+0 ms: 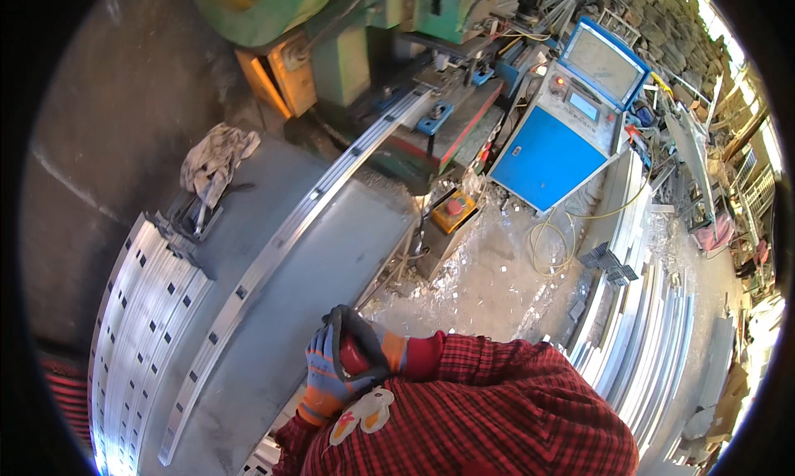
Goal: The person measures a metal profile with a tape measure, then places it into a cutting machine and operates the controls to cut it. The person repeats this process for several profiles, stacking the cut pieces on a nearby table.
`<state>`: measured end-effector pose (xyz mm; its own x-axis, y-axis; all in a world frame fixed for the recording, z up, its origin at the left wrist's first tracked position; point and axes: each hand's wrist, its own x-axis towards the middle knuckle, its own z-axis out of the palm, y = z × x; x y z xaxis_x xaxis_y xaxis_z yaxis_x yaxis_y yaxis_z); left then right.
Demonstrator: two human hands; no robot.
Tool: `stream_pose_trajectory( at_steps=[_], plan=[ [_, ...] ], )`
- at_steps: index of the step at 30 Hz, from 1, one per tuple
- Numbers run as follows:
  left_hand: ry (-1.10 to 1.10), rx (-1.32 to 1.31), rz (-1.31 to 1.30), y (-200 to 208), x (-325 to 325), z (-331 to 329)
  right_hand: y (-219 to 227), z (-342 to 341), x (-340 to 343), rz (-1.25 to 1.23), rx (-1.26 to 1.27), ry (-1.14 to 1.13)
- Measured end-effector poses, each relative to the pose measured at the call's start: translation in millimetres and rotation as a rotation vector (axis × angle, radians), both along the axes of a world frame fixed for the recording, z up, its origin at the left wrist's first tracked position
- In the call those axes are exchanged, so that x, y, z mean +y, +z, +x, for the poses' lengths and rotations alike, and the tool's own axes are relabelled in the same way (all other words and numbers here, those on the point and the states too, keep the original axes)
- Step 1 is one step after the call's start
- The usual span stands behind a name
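Your left hand (325,376) and right hand (370,337) are clasped round something red (354,356), lower centre; tbh I'd keep that slotted aluminium rail (277,242) square to the punch press (344,66), upper middle.

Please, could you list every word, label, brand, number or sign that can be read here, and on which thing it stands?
No text is readable in this picture.
Small screen on the blue-and-white cabinet: too small and blurred to read.
Cabinet panel around the screen: any marks are too small.
Yellow button box: no lettering I can make out.
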<state>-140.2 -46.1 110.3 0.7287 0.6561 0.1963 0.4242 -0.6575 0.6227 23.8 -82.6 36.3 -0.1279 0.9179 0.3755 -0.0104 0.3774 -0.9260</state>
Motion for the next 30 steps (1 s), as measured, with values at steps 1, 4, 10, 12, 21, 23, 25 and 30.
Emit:
stream_pose_trajectory(
  at_steps=[1, 4, 10, 12, 21, 23, 25, 30],
  plan=[
    [0.029, -0.044, -0.034, -2, -7, 15, -6, 13, -7, 0.028, -0.035, -0.015],
    [0.026, -0.106, -0.073, -10, -30, 73, 24, 87, -40, -0.066, -0.074, -0.013],
    [0.019, -0.474, -0.528, -5, -75, 221, 48, 222, -101, -0.791, 1.102, 0.098],
    [0.016, -0.523, -0.637, -11, -78, 255, 64, 257, -121, -0.752, 1.014, 0.140],
    [-0.266, -0.253, -0.394, -21, -41, 360, 20, 345, -127, -0.716, 0.880, -0.091],
    [-0.219, -0.242, -0.403, -49, -26, 378, 25, 358, -122, -0.609, 0.946, -0.300],
    [-0.180, -0.288, -0.602, -59, -18, 409, 15, 392, -129, -0.704, 0.845, -0.547],
    [-0.407, -0.050, -0.274, -76, 8, 466, -94, 526, -170, -0.421, 0.352, -0.992]
  ],
)
